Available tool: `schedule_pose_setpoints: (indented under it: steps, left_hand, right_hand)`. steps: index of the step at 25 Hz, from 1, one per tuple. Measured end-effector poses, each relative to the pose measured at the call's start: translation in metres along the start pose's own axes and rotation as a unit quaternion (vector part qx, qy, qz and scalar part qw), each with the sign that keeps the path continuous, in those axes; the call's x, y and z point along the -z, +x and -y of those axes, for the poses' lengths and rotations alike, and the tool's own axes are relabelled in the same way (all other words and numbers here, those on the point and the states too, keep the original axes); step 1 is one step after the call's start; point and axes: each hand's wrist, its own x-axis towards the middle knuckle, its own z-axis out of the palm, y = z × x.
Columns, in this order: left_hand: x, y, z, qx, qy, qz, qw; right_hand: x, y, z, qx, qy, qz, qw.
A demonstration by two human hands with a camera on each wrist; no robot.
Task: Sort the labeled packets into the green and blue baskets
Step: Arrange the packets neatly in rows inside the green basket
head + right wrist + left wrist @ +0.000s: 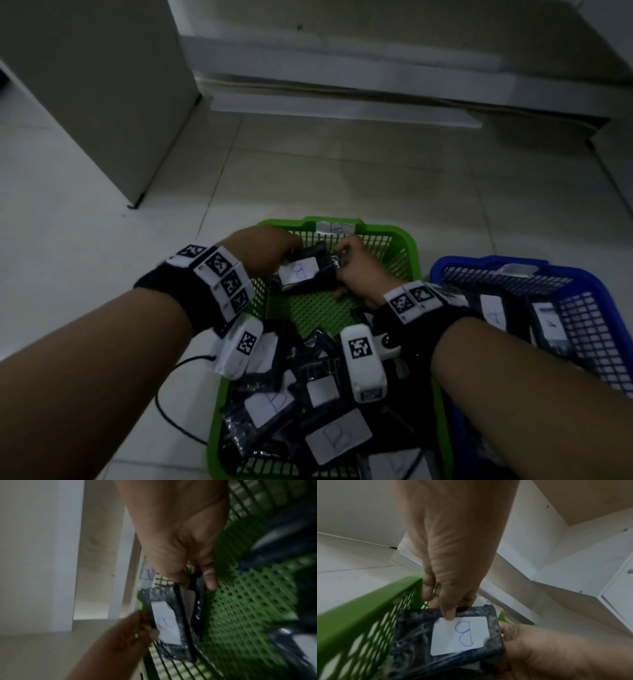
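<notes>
STEP: placing B-labelled packet in green basket | HANDS: left hand and right hand both pinch it | NEXT: lower, release.

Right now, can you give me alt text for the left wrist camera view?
The left hand and right hand hold a dark packet with a white label marked B over the green basket. White furniture and pale floor lie behind.
</notes>
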Motion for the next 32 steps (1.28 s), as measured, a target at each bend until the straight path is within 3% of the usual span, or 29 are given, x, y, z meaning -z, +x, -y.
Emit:
schedule_pose_setpoints:
  steps: [4,7,12,16,19,21,23,25,28,32]
  left_hand:
    - [0.004,0.006,-0.003,-0.006,0.027,-0.010,1.000]
    - [0.004,0.015,-0.008,-0.001,0.084,-0.008,0.996]
    - [-0.007,0.013,-0.016,-0.018,0.149,-0.048,0.987]
    - [-0.015,0.003,-0.015,-0.079,0.129,0.032,0.988]
    - [-0.021,-0.003,-0.016,-0.087,0.138,0.016,0.986]
    - [-0.023,-0.005,-0.015,-0.086,0.113,0.004,0.990]
    - [-0.027,-0.004,-0.015,-0.104,0.108,-0.005,0.989]
    - [-0.033,-0.002,-0.017,-0.115,0.121,0.007,0.986]
    - [-0.038,0.002,-0.020,-0.100,0.127,0.020,0.987]
    - [-0.037,0.002,-0.024,-0.119,0.086,0.000,0.989]
  right_hand:
    - [-0.010,0.009,-0.012,-0.044,0.166,-0.043,0.984]
    - [-0.005,0.001,-0.016,-0.045,0.244,-0.037,0.968]
    - [0.001,-0.008,-0.026,0.014,0.117,-0.030,0.993]
    - [-0.001,-0.015,-0.025,0.049,0.028,0.008,0.998]
    - [0.009,-0.020,-0.017,0.076,-0.116,0.031,0.990]
    - [0.022,-0.026,-0.010,0.106,-0.287,0.035,0.952]
    - [0.032,-0.035,-0.002,0.082,-0.461,0.126,0.875]
    - [0.037,-0.043,0.007,0.034,-0.541,0.225,0.810]
    - [0.044,-0.045,0.016,0.005,-0.565,0.308,0.765]
    - [0.051,-0.045,0.020,-0.040,-0.555,0.379,0.739]
